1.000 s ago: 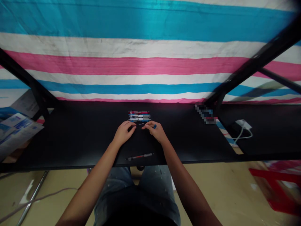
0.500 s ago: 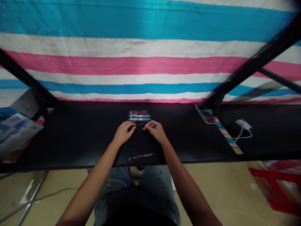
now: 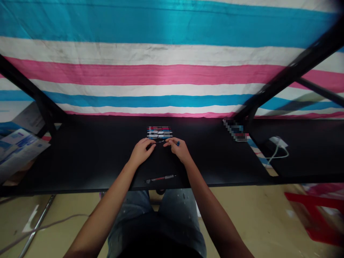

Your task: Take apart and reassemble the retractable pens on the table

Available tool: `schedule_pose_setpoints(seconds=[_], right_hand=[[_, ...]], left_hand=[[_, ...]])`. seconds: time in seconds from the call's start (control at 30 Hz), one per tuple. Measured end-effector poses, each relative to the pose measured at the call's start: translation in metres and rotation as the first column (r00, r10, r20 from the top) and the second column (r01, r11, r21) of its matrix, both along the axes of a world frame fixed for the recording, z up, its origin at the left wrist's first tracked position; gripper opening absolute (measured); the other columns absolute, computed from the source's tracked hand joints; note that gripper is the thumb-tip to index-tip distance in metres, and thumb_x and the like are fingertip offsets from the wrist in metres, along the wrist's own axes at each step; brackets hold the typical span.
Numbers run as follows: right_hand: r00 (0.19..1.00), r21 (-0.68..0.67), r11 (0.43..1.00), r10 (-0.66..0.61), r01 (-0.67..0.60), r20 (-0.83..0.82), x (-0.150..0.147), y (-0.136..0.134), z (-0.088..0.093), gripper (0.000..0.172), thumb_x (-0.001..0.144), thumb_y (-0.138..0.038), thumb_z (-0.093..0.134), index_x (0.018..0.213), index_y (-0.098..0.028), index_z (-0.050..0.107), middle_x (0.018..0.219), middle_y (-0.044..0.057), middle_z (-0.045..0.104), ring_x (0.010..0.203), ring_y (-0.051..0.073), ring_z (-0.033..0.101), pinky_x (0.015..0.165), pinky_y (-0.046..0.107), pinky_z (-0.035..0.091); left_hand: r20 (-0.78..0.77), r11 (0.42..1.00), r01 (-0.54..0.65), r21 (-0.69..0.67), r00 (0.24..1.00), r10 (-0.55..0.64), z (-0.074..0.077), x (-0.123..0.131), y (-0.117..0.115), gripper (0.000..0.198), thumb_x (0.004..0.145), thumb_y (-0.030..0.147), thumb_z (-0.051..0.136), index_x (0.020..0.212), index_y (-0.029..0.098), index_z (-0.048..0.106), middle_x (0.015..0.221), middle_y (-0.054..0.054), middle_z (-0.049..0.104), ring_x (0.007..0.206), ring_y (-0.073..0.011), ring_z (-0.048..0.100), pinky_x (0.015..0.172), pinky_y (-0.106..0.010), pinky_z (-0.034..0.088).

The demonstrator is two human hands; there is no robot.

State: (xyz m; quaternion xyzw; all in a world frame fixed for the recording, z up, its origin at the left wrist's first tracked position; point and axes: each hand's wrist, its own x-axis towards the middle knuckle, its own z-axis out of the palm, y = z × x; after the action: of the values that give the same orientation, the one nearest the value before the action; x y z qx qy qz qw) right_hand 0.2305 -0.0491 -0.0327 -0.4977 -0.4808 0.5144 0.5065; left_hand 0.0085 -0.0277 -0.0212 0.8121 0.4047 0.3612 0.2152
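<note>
Between finger and thumb, my left hand (image 3: 141, 152) is closed on a slim pen part (image 3: 160, 142) whose light tip points right. My right hand (image 3: 179, 149) is closed too, and a blue pen piece (image 3: 178, 143) sticks out from its fingers. The tip of the slim part reaches close to the right fingertips; I cannot tell if they touch. Just beyond both hands, several pens (image 3: 159, 132) lie side by side in a row, in red, white and blue. Nearer the table's front edge, a dark pen (image 3: 161, 178) with a reddish middle lies by itself.
The black table (image 3: 94, 154) stands against a striped sheet (image 3: 161, 75). Blurred-out items (image 3: 236, 130) lie at its right end. Papers (image 3: 20, 150) jut in from the left. A white cable (image 3: 276, 150) rests on the neighbouring table, and a red stool (image 3: 311, 215) is at lower right.
The slim pen part in my left hand and the fingers of my right hand have come slightly closer together. The pens on the table stay where they were.
</note>
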Motion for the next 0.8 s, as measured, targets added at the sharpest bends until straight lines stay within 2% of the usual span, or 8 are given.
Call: schedule_pose_setpoints(seconds=[0.13, 0.33, 0.53, 0.8], right_hand=[[0.999, -0.017, 1.000, -0.019, 0.019, -0.034, -0.0001, 0.0009, -0.0009, 0.039, 0.081, -0.054, 0.069, 0.094, -0.018, 0.068, 0.086, 0.008, 0.076, 0.042, 0.006, 0.032, 0.042, 0.025, 0.023], [0.999, -0.032, 0.999, -0.027, 0.028, 0.027, 0.0003, 0.0005, 0.0004, 0.039, 0.074, -0.054, 0.077, 0.079, -0.016, 0.071, 0.064, -0.001, 0.060, 0.046, 0.007, 0.033, 0.045, 0.025, 0.024], [0.999, -0.033, 0.998, -0.052, 0.051, -0.013, 0.0003, 0.0009, -0.0003, 0.036, 0.070, -0.050, 0.081, 0.079, -0.018, 0.069, 0.061, -0.003, 0.052, 0.048, 0.007, 0.034, 0.045, 0.024, 0.025], [0.993, -0.052, 0.997, -0.069, 0.064, -0.100, -0.0012, 0.0008, 0.0043, 0.040, 0.070, -0.052, 0.080, 0.086, -0.018, 0.068, 0.076, 0.003, 0.069, 0.045, 0.005, 0.033, 0.042, 0.024, 0.023]], left_hand=[[-0.001, 1.000, 0.000, 0.005, 1.000, 0.000, -0.0002, -0.0003, 0.0004, 0.014, 0.097, 0.026, 0.059, 0.102, 0.020, 0.071, 0.099, -0.007, 0.072, 0.096, -0.0222, 0.067, 0.090, -0.038, 0.054], [0.037, 1.000, -0.001, 0.020, 0.999, 0.000, 0.0021, -0.0010, 0.0001, 0.012, 0.097, 0.024, 0.060, 0.103, 0.020, 0.069, 0.101, -0.007, 0.071, 0.098, -0.0216, 0.066, 0.091, -0.037, 0.054], [0.007, 1.000, 0.003, 0.005, 1.000, -0.003, 0.0026, -0.0016, 0.0000, 0.012, 0.096, 0.026, 0.060, 0.102, 0.020, 0.070, 0.099, -0.007, 0.071, 0.098, -0.0220, 0.067, 0.090, -0.038, 0.054], [0.014, 0.999, 0.026, -0.030, 1.000, -0.026, 0.0010, -0.0001, -0.0001, 0.021, 0.099, 0.032, 0.057, 0.105, 0.020, 0.074, 0.105, -0.008, 0.077, 0.099, -0.0225, 0.072, 0.092, -0.038, 0.056]])
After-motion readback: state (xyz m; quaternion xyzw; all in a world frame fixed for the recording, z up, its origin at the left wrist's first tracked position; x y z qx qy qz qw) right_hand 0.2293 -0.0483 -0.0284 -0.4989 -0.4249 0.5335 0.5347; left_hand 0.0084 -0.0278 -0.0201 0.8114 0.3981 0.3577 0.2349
